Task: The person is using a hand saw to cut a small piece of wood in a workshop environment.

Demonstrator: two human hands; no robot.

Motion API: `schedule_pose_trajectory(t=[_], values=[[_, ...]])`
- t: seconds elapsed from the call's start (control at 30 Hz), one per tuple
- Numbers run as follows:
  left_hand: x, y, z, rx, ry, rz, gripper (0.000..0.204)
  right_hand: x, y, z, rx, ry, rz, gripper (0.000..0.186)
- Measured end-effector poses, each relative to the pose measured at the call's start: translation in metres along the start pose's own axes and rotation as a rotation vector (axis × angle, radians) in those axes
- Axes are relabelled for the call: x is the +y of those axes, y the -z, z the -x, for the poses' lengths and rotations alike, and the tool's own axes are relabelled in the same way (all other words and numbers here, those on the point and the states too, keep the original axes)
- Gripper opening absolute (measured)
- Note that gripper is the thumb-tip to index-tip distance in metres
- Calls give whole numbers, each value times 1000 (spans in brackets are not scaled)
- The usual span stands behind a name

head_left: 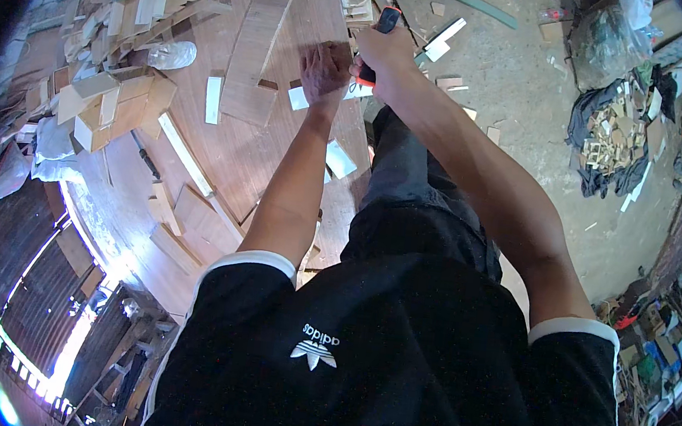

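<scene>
My right hand (386,56) is closed around a tool with a black-and-orange body (388,20); its kind is hard to make out, and my fingers cover much of it. Just to its left, my left hand (325,74) rests palm down with fingers stretched forward on the brown wood-grain work surface (298,146), near the edge. A small white-faced piece (297,98) lies beside my left wrist. Another pale piece (341,160) sits closer to my body, right of my left forearm.
Wooden boxes (123,107), a clear plastic bottle (172,55) and a long strip (185,153) lie to the left. A large board (253,62) is beyond. Right, on the floor, wood offcuts (615,138) fill a dark cloth near a plastic bag (611,50).
</scene>
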State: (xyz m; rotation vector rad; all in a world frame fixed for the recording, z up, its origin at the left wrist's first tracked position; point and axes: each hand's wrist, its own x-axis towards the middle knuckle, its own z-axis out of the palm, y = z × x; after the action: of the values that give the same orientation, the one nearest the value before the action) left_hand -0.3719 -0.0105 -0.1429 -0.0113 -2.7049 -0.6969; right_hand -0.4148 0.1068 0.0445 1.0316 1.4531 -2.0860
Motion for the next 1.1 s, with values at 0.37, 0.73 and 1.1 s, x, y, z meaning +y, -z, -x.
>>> schedule_pose_trajectory(t=[0.37, 0.73, 1.1], values=[[0, -6, 1, 4, 1, -16, 45, -10, -10, -14, -167, -58, 199, 9], [2, -7, -1, -15, -23, -20, 45, -8, -9, -24, -54, -103, 139, 6], [3, -3, 5, -14, -1, -72, 16, -9, -17, -35, -87, -109, 278, 7]])
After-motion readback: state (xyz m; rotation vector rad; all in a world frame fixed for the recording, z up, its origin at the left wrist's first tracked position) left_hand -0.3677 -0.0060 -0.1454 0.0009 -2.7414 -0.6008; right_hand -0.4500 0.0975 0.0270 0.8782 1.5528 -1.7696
